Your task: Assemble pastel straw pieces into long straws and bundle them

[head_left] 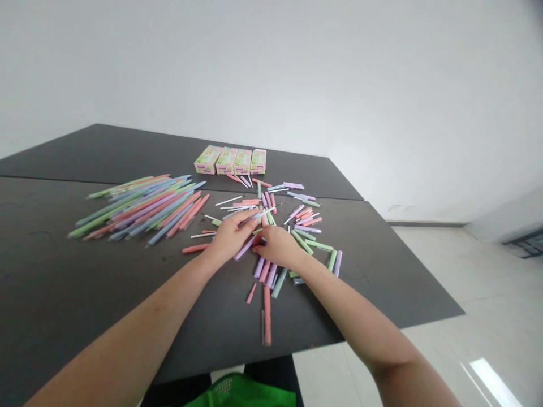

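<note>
My left hand (233, 232) is over the heap of loose pen parts, with thumb and fingers pinched on a pen refill (266, 212), a thin pale stick pointing up and right. Close beside it, my right hand (275, 246) has its fingers curled together low over the same heap; what they hold, if anything, is hidden. Around both hands lie short pastel tubes, such as a purple one (244, 249) just below the left fingers and a green one (302, 241) right of the right hand. White refills (229, 200) are scattered to the left.
A pile of long pastel pens (139, 209) lies on the dark table (85, 305) at left. Several small green-and-pink boxes (227, 161) stand in a row at the back. A long red tube (267, 314) lies near the front edge. Tiled floor (445, 254) shows beyond the right edge.
</note>
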Demonstrator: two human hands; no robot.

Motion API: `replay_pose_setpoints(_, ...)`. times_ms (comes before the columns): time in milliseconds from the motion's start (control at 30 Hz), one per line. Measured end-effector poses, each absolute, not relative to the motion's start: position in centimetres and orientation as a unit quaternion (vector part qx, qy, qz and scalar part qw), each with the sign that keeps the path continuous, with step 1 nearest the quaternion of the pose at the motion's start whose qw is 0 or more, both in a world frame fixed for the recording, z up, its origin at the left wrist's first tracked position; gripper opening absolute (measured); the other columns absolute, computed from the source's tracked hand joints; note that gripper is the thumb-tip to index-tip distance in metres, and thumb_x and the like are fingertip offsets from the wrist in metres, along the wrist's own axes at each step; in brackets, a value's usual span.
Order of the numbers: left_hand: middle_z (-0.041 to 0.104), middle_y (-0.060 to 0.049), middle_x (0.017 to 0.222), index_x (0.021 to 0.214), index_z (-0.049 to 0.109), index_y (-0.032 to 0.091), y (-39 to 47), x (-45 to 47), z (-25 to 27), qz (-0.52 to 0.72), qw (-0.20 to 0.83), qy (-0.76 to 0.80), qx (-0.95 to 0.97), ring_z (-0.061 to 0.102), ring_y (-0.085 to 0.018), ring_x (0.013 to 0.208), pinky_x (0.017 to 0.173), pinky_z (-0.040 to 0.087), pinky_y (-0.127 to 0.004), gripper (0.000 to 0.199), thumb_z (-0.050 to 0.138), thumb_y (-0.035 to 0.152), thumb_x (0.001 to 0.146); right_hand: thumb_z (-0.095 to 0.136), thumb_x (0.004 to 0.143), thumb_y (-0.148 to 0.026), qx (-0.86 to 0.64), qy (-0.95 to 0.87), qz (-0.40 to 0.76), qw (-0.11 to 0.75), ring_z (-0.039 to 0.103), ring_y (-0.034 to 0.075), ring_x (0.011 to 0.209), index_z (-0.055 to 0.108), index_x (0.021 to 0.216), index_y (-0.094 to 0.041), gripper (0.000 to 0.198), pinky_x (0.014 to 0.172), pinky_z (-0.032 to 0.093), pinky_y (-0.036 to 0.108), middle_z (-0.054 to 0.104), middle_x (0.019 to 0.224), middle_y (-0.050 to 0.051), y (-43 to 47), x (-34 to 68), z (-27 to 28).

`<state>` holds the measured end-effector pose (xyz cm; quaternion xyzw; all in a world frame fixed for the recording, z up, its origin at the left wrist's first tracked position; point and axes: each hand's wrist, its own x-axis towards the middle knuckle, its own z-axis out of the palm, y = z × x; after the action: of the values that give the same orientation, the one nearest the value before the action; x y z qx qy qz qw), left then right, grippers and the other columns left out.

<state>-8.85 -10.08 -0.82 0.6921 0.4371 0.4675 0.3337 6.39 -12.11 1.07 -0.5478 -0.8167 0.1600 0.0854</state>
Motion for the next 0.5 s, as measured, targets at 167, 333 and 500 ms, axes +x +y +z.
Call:
replay_pose_setpoints(167,0.069,-0.009,0.120,0.114,0.069,0.015,-9.9,-9.0,-1.0,0.457,0.328,0.444,0.697,0.062,-0.024,0.111,0.104,0.044,-0.041,0.036,0.056,0.032,0.085,0.058,0.081,-0.026,-0.528,-0.833,0.136,0.090,0.063,0.021,0.089,0.070,0.084,-0.019,0.015,0.078,0.045,0.029,0.068,0.095,0.009,-12.5,6.5,0.9)
replay_pose_setpoints(333,0.069,-0.009,0.118,0.112,0.070,0.016,-10.0,-9.1,-1.0,0.461,0.323,0.442,0.699,0.063,-0.024,0.111,0.103,0.044,-0.041,0.035,0.057,0.035,0.086,0.057,0.081,-0.027,-0.532,-0.808,0.171,0.186,0.060,0.016,0.070,0.068,0.083,-0.017,0.015,0.068,0.043,0.027,0.068,0.080,0.006,-12.3,7.8,0.3)
replay_pose_setpoints(500,0.070,-0.008,0.116,0.109,0.070,0.017,-10.1,-9.1,-1.0,0.457,0.303,0.438,0.712,0.063,-0.024,0.109,0.102,0.046,-0.040,0.031,0.056,0.033,0.086,0.062,0.074,-0.029,-0.545,-0.681,0.336,0.355,0.053,0.012,0.058,0.067,0.075,-0.015,0.014,0.059,0.040,0.024,0.065,0.064,0.001,-11.1,9.9,0.1)
